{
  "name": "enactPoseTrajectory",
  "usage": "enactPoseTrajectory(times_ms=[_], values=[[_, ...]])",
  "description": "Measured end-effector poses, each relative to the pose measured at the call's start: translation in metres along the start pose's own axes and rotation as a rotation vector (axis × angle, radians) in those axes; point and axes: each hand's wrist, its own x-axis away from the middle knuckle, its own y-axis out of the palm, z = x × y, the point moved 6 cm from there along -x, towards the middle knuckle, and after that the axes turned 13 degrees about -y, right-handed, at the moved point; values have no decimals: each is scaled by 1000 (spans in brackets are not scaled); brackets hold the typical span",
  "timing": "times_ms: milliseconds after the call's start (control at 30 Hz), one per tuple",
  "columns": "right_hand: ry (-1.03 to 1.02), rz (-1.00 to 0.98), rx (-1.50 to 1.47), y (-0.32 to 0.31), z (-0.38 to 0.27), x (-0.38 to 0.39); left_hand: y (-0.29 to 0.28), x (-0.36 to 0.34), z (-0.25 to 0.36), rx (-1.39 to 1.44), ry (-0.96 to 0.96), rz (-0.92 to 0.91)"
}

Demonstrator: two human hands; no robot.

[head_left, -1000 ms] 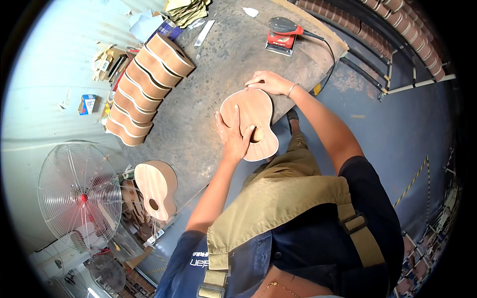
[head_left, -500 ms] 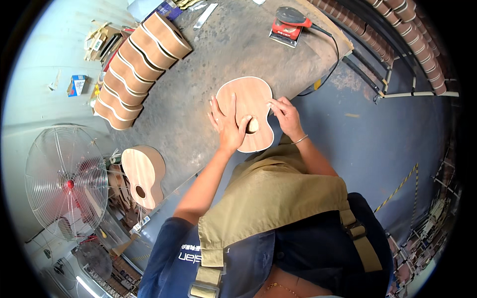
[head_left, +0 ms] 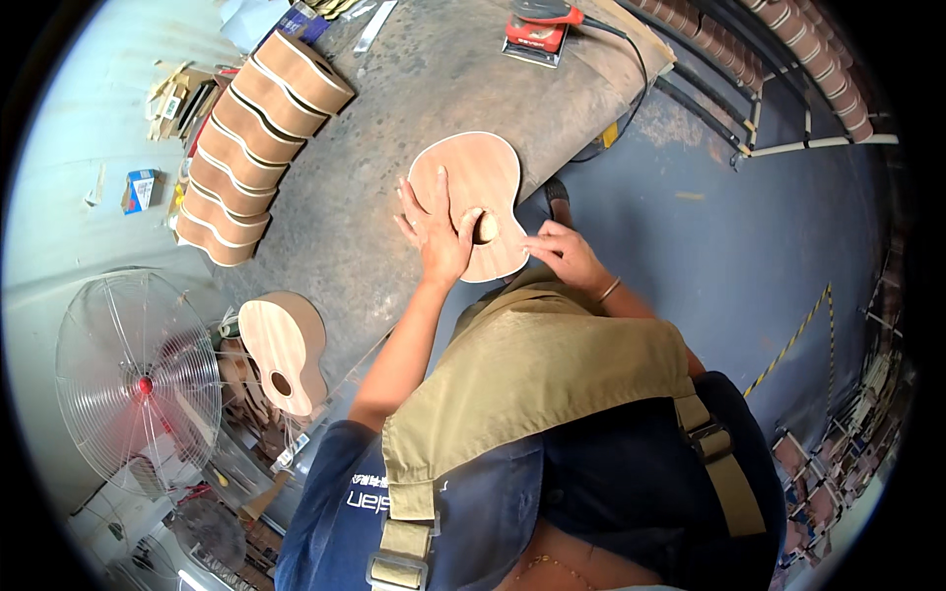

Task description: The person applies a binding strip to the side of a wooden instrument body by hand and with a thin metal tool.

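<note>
A pale wooden ukulele body [head_left: 489, 169] with white edging and a round sound hole lies at the near edge of the worktable. My left hand [head_left: 434, 231] rests on its face, fingers spread, thumb at the sound hole. At the lower right rim is my right hand [head_left: 564, 254], fingers curled and a fingertip against the edge; whether it holds anything small is hidden. Another pale body [head_left: 296, 345] rests on the table to the lower left.
The worktable [head_left: 335, 241] holds a row of curved wooden bodies [head_left: 251, 148] at left and a red sander [head_left: 532, 34] with a cord at back. A wire fan [head_left: 138, 389] stands left. Pipe racks [head_left: 818, 140] with brown pieces line the right, beside grey floor [head_left: 729, 246].
My right hand has moved from the far rim down along the right side to the lower edge. My left hand stays on the body's face. The view has shifted somewhat.
</note>
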Motion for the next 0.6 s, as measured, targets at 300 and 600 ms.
enactPoseTrajectory(times_ms=[300, 600], values=[[183, 355, -276, -30, 10, -2, -3, 26, -34, 388, -222, 188], [427, 533, -338, -77, 44, -67, 42, 55, -30, 1053, -942, -511]])
